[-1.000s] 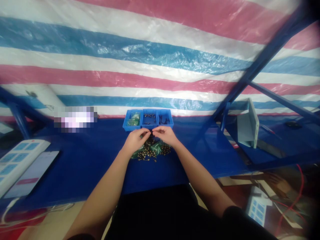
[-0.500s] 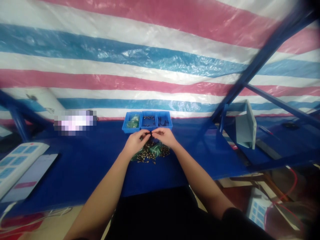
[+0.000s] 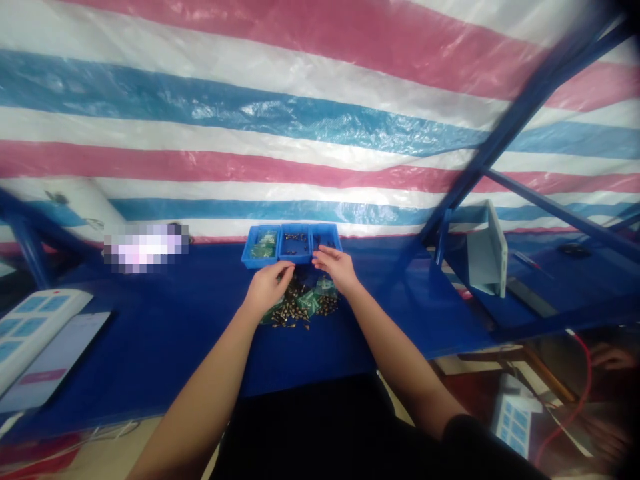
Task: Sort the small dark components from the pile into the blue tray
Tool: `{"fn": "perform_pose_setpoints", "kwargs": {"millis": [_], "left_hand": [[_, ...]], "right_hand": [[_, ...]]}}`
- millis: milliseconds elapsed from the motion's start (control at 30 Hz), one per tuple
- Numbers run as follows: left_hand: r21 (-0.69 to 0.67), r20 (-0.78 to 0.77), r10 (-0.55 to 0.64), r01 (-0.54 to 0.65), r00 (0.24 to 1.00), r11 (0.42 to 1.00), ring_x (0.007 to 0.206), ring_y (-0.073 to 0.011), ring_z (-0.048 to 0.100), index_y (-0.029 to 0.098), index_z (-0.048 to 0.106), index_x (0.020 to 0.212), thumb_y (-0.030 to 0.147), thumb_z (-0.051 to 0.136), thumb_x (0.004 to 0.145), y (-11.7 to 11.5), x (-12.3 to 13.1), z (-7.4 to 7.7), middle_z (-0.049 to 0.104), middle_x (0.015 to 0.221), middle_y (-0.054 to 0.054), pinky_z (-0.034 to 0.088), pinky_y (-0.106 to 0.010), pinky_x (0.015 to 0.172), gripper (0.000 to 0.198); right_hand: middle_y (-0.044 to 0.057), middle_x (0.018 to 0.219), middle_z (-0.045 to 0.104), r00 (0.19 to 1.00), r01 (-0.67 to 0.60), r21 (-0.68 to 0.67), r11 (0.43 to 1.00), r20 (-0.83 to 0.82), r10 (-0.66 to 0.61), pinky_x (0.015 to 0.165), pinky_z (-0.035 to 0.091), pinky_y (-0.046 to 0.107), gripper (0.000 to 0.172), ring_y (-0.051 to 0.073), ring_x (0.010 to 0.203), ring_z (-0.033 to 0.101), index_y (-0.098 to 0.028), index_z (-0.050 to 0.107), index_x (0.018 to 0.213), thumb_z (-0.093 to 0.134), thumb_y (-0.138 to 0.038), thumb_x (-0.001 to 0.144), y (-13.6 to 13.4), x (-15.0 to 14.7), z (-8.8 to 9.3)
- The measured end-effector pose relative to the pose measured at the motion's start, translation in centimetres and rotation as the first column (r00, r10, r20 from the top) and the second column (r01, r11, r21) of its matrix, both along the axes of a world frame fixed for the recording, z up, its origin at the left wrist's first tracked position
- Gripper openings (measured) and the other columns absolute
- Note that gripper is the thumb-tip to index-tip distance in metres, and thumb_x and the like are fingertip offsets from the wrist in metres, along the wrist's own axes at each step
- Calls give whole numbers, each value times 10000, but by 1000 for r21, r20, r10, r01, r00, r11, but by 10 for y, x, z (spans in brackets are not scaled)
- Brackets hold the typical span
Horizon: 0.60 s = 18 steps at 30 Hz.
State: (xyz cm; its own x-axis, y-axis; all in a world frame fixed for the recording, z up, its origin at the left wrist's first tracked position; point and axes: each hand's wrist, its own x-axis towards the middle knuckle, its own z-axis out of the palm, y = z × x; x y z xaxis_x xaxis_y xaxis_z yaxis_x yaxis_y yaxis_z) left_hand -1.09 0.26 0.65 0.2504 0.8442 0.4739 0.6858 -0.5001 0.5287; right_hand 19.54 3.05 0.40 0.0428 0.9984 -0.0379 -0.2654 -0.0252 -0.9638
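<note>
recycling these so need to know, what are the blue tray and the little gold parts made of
The blue tray looks like moulded plastic: even colour, smooth walls, slight sheen. The little parts look like metal, perhaps brass or brass-plated, as they glint yellow, though they are too small to tell which.

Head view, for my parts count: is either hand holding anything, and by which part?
The right hand looks empty, fingers open; the left hand curls its fingers, but whether it holds anything cannot be told.
</note>
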Motion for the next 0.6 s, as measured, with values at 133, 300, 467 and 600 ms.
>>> {"fn": "perform_pose_setpoints", "kwargs": {"millis": [133, 300, 467, 600], "left_hand": [[16, -5, -2, 2, 1000, 1000, 746, -174, 663, 226, 675, 1029, 417, 462, 931, 1, 0, -1, 729, 919, -35, 500, -277, 731, 302], [3, -14, 4, -4, 1000, 1000, 740, -171, 661, 230, 677, 1020, 413, 463, 931, 1, 1, -1, 728, 912, -31, 495, -269, 722, 296], [-4, -25, 0, 0, 1000, 1000, 751, -169, 661, 229, 673, 1021, 422, 458, 934, 0, 1, 0, 725, 909, -27, 493, -264, 727, 301], [-5, -26, -12, 12, 1000, 1000, 763, -172, 662, 231, 671, 1021, 424, 450, 938, 0, 2, 0, 724, 911, -27, 493, -265, 732, 305]], "right_hand": [[120, 1091, 701, 994, 18, 159, 987, 104, -34, 697, 573, 310, 514, 170, 766, 697, -150, 599, 1219, 659, -436, 796, 1, 8, 4], [30, 701, 700, 735, -198, 185, 963, 678, 21, 637, 499, 268, 297, 146, 636, 630, -183, 739, 874, 631, -449, 798, -1, 36, 8], [25, 810, 705, 464, -501, -2, 865, 843, 271, 593, 456, 236, 443, 150, 680, 621, -219, 759, 896, 840, -455, 529, -2, 52, 9], [22, 749, 699, 441, -543, -48, 838, 833, 333, 573, 445, 226, 337, 149, 669, 618, -210, 766, 798, 833, -422, 545, 1, 52, 6]]}}
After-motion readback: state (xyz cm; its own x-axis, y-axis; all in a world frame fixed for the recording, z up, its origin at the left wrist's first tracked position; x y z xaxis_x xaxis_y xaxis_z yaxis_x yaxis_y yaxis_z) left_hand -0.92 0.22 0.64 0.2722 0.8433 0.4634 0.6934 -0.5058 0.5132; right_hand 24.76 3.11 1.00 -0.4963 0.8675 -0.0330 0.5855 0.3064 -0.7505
